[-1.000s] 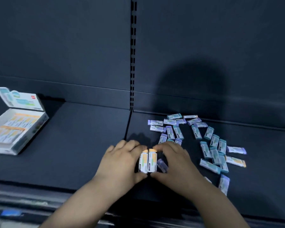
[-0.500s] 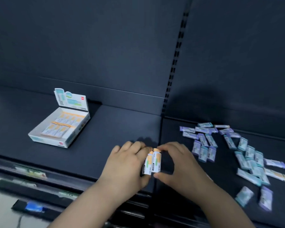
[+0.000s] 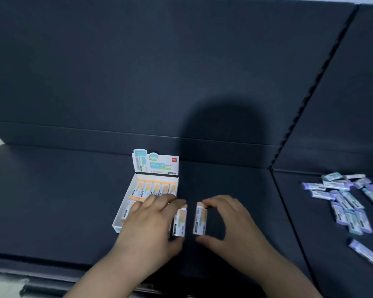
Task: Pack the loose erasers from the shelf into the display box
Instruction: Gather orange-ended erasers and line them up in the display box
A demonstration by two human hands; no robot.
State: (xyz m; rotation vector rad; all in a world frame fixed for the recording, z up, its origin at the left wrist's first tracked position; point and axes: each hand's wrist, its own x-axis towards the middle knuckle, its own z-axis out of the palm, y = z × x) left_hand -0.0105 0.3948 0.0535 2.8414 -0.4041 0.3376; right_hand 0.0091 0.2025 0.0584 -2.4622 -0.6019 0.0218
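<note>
my left hand (image 3: 151,220) and right hand (image 3: 226,220) have split the pair, each now pinching one orange eraser (image 3: 179,222), and carried them from the loose erasers (image 3: 345,203) to the display box (image 3: 125,203); placing comes next.
</note>
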